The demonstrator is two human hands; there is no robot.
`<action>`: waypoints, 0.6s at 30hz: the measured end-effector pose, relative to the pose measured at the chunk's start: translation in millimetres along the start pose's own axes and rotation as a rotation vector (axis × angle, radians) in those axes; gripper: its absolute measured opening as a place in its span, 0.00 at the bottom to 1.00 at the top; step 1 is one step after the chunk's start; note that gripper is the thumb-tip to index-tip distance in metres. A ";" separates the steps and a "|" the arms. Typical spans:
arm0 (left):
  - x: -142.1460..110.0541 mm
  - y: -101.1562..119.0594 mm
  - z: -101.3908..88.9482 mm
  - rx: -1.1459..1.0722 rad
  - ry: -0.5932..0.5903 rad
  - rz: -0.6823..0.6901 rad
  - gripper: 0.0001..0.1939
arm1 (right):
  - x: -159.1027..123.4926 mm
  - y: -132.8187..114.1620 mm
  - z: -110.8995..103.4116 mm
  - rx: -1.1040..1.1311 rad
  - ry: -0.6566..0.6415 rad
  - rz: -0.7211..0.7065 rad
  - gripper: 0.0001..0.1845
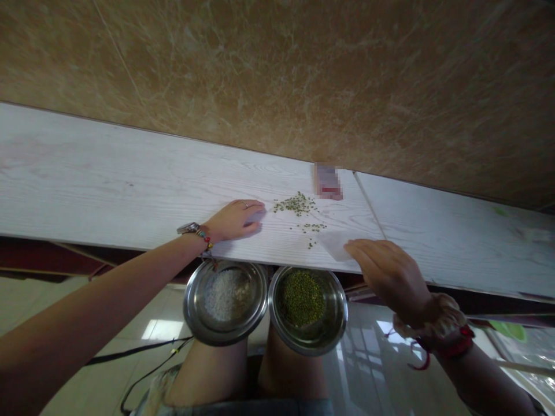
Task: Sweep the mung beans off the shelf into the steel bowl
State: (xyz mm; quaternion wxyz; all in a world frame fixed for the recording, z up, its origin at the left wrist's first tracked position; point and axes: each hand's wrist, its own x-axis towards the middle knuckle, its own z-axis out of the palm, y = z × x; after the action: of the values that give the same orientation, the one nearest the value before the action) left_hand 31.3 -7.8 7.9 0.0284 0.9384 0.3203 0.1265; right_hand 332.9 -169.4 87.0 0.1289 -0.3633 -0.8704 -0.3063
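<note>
In the head view, a white worktop (130, 179) with a wood-like grain is seen below a brown marbled surface (277, 75). On the worktop, some small green beans (297, 203) are scattered in a loose patch, and a few of them are spread toward the near edge. The left hand (234, 221) is laid flat on the worktop, just to the left of this patch; its fingers are kept close together, the thumb is held apart, and nothing is seen to be gripped. The right hand (388, 271) is placed to the right of the beans, near the edge. Its fingers are pressed together, and by their tips a pale thin sheet (337, 245) is pinched, of which the outline is faint. Behind the beans, a small blurred packet (328, 182) is set near the marbled surface.

Below the near edge, two metal bowls are placed side by side, above the thighs (217, 375) of the person. In the left bowl (188, 312), white grains (225, 296) are contained; in the right bowl (342, 309), a heap of green beans (302, 297) is contained. By what the bowls are supported cannot be told. On the left wrist a watch (188, 228) is worn, and on the right one a pale fabric band (437, 318).
</note>
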 end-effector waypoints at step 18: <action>-0.3 1.0 -0.8 -0.006 -0.014 -0.007 0.21 | -3.9 -4.6 -3.6 0.060 0.011 0.056 0.14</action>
State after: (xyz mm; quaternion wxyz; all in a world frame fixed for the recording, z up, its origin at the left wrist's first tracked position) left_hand 31.4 -8.8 8.7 0.0341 0.9380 0.3231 0.1207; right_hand 332.4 -176.3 86.0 0.1531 -0.3817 -0.8679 -0.2787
